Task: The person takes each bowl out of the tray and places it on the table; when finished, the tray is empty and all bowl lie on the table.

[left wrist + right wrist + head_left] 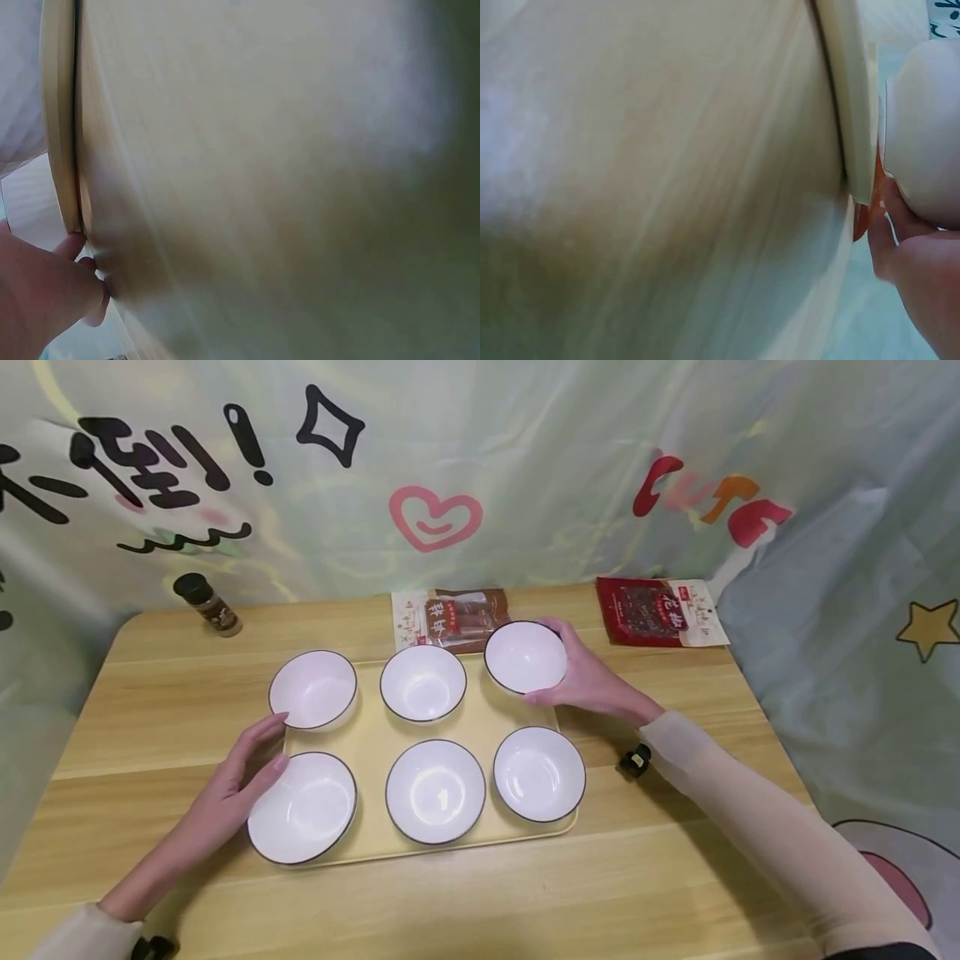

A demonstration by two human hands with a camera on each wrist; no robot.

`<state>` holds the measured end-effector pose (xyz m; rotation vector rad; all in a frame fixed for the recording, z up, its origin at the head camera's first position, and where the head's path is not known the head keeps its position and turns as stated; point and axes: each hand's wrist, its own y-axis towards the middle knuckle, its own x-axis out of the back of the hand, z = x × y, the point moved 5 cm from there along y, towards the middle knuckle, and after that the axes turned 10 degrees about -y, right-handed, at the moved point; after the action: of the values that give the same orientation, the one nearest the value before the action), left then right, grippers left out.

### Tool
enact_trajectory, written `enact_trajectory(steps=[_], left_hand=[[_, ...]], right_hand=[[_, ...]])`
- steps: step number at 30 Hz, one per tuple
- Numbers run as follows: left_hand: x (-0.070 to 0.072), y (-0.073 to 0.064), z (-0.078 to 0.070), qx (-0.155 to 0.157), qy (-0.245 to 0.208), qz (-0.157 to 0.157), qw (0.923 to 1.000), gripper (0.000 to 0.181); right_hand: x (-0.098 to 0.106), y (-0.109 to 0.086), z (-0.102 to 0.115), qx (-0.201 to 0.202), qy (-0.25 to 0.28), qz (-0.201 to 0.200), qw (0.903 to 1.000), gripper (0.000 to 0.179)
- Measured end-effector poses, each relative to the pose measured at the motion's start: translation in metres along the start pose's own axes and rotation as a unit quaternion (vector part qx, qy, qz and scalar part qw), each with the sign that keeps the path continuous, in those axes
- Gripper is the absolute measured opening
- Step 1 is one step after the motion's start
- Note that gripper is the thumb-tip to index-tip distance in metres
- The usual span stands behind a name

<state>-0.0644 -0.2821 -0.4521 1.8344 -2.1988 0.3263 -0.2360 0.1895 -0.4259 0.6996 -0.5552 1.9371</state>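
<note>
Several white bowls with dark rims stand in two rows on a pale yellow tray (pixel 369 739). My right hand (pixel 585 677) holds the back right bowl (pixel 525 656) by its side, thumb at the near side and fingers at the far side. In the right wrist view, that bowl (pixel 926 135) appears beyond the tray's edge (pixel 855 112). At the tray's left side, my left hand (pixel 238 777) has its fingertips by the back left bowl (pixel 313 689) and its thumb over the front left bowl's (pixel 303 810) rim. A finger touches the tray edge (pixel 61 135) in the left wrist view.
Behind the tray lies a brown spice packet (pixel 468 618), partly covered by the held bowl. A red packet (pixel 652 612) lies at the back right. A dark-capped spice jar (pixel 210 606) lies at the back left. Printed cloth (pixel 525 485) hangs behind the wooden table (pixel 637 877).
</note>
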Motion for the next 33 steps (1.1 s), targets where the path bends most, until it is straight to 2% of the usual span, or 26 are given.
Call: enact_trajectory(steps=[13, 17, 25, 33], left_hand=[[-0.001, 0.002, 0.000, 0.005, 0.000, -0.002, 1.0000, 0.064], [-0.001, 0.001, 0.000, 0.008, -0.001, -0.003, 1.0000, 0.064], [-0.001, 0.000, 0.000, -0.006, 0.004, -0.003, 1.0000, 0.064], [-0.001, 0.000, 0.002, -0.007, 0.005, -0.003, 1.0000, 0.065]], right_hand=[[0.015, -0.009, -0.005, -0.017, 0.004, -0.036, 0.9992, 0.124], [0.021, -0.014, -0.011, -0.025, 0.006, -0.050, 0.9984, 0.124], [0.033, -0.027, -0.023, -0.057, -0.003, -0.073, 0.9957, 0.123], [0.044, -0.036, -0.036, -0.078, -0.013, -0.077, 0.9939, 0.125]])
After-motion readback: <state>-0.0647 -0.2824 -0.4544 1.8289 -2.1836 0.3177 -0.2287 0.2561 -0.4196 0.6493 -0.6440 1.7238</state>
